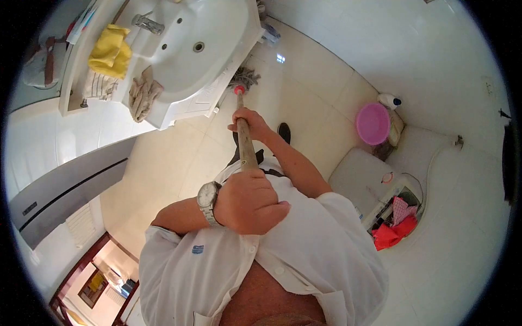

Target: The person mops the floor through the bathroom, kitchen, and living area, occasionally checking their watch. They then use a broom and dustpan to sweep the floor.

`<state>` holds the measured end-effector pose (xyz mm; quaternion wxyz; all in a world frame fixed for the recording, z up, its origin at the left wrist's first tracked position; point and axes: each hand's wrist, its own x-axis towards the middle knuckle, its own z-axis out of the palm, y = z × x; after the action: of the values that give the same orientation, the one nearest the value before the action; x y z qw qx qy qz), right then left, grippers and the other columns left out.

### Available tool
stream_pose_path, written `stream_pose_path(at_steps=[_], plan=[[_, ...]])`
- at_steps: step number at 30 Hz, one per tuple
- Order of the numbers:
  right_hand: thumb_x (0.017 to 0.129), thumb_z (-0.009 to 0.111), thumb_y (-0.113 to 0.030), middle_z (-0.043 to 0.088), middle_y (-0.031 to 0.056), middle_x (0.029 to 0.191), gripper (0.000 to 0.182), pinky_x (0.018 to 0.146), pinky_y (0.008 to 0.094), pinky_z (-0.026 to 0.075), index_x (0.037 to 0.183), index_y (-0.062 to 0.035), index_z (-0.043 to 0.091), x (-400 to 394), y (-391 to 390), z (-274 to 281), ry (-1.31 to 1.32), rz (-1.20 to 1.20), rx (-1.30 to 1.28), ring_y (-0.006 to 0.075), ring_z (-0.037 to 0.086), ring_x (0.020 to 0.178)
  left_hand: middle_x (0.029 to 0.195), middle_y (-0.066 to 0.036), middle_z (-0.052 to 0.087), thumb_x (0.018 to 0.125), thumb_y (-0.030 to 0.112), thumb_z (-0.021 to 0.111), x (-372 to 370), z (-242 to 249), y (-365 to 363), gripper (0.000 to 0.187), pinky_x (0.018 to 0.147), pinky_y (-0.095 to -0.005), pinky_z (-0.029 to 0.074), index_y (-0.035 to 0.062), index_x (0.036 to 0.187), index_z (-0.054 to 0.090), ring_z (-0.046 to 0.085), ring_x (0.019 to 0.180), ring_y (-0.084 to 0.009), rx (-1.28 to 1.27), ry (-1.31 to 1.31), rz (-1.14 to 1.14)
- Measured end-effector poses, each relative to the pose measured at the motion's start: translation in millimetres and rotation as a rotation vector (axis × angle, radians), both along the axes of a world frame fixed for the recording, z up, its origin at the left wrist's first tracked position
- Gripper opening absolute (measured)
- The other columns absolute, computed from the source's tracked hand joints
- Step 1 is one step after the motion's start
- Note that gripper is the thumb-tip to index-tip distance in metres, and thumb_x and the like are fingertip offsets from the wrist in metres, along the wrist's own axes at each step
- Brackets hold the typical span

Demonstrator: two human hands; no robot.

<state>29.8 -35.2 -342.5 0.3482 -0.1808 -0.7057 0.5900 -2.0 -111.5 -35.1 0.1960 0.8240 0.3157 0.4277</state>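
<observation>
A mop with a wooden handle (247, 145) runs away from my chest toward the floor. My left hand (251, 202), with a silver watch (207, 195) on its wrist, is closed around the handle's near end. Farther down the shaft, my right hand (253, 125) wraps around it. Past a red collar (239, 89), the grey string mop head (247, 78) lies on the tiled floor (310, 98), close against the white washbasin cabinet (198, 103). The cabinet's edge hides part of the strings.
The basin (190, 60) has a yellow cloth (111, 53) and a beige rag (144, 94) on its edge. Right of me are a pink tub (373, 124), a white bottle (389, 101) and a washing machine (356, 174) with red cloth (395, 232) on it. A doorway (100, 280) stands lower left.
</observation>
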Motion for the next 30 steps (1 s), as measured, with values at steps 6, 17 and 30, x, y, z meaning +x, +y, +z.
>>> stream_pose_path(at_steps=[6,17,30], plan=[[0.071,0.075,-0.037,0.058,0.0059,0.080,0.034,0.068,0.0351,0.047,0.078,-0.0094,0.056,42.3,0.3,37.3,-0.375,-0.022,0.079,0.0269,0.059,0.076,0.056,-0.003,0.049,0.065,-0.004,0.062,-14.6,23.5,4.5,0.012,0.046,-0.0302,0.043,0.0042,0.068,0.054,0.050,0.046,-0.0186,-0.064,-0.112,-0.050],[0.071,0.077,-0.021,0.057,0.0067,0.073,0.028,0.058,0.0325,0.044,0.076,-0.0058,0.054,162.5,-6.3,41.5,-0.419,-0.411,0.081,0.0229,0.055,0.064,0.058,0.000,0.040,0.065,0.013,0.062,-9.5,22.0,43.6,0.015,0.049,-0.0278,0.042,0.0063,0.062,0.049,0.052,0.056,-0.0159,0.327,0.384,-0.206],[0.069,0.066,-0.009,0.053,0.0099,0.065,0.015,0.056,0.0329,0.042,0.069,-0.0042,0.052,266.8,-56.7,-45.5,-0.605,-0.686,-0.089,0.0226,0.050,0.060,0.065,-0.002,0.049,0.074,0.018,0.060,-5.1,-63.7,61.4,0.015,0.051,-0.0317,0.047,0.0091,0.068,0.049,0.057,0.058,-0.0182,0.209,0.596,-0.376]])
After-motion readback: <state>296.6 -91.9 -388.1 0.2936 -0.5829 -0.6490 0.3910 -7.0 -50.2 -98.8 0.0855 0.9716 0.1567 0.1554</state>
